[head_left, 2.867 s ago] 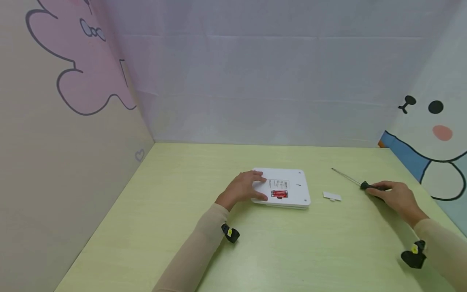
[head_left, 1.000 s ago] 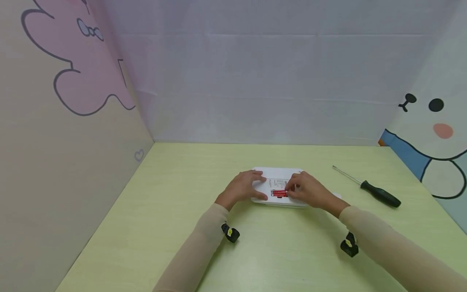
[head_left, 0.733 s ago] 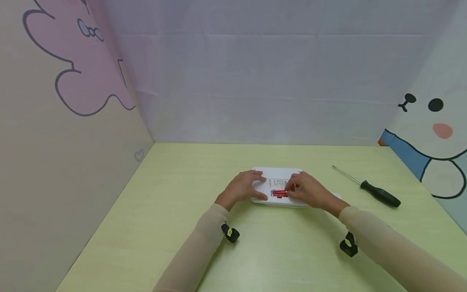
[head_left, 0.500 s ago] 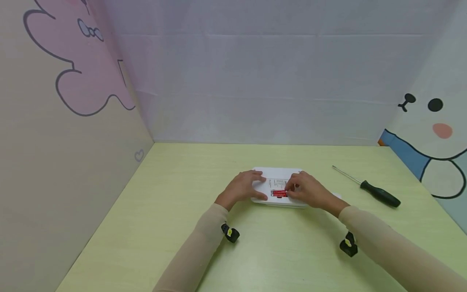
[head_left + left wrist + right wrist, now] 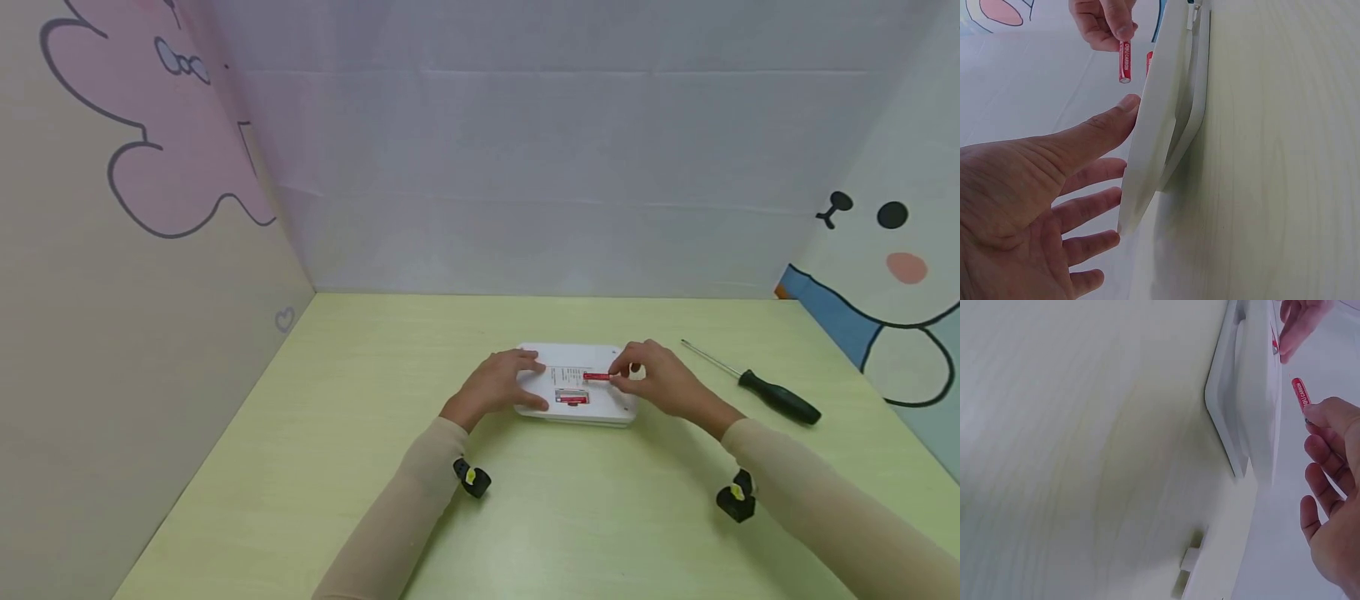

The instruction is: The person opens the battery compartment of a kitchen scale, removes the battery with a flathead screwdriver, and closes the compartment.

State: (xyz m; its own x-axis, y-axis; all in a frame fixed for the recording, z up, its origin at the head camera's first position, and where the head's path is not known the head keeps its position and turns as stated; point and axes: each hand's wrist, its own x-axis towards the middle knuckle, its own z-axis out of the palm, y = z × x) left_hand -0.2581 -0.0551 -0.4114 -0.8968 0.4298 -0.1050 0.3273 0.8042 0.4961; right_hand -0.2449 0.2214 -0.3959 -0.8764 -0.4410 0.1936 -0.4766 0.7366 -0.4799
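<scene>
A flat white device [image 5: 542, 356] lies on the table with its labelled side and uncovered battery compartment facing up. My left hand [image 5: 495, 386] rests on its left part, thumb and fingers spread with the fingers nearly straight. Between thumb and fingertips, my right hand [image 5: 663, 383] pinches a red battery [image 5: 597, 377], marked "CARBON" in the left wrist view, just above the device. One more red battery [image 5: 573, 401] sits in the compartment. The small white battery cover [image 5: 1191, 562] lies on the table in the right wrist view; the right arm hides it in the head view.
A screwdriver with a dark green handle [image 5: 780, 398] lies right of the device, its tip pointing to the far left. The pale yellow-green table [image 5: 375, 417] is bounded by a white back panel [image 5: 487, 183] and printed side panels.
My right hand let go of the screwdriver, moved to the compartment, then lifted one battery out and rightward. My left hand has stayed on the device.
</scene>
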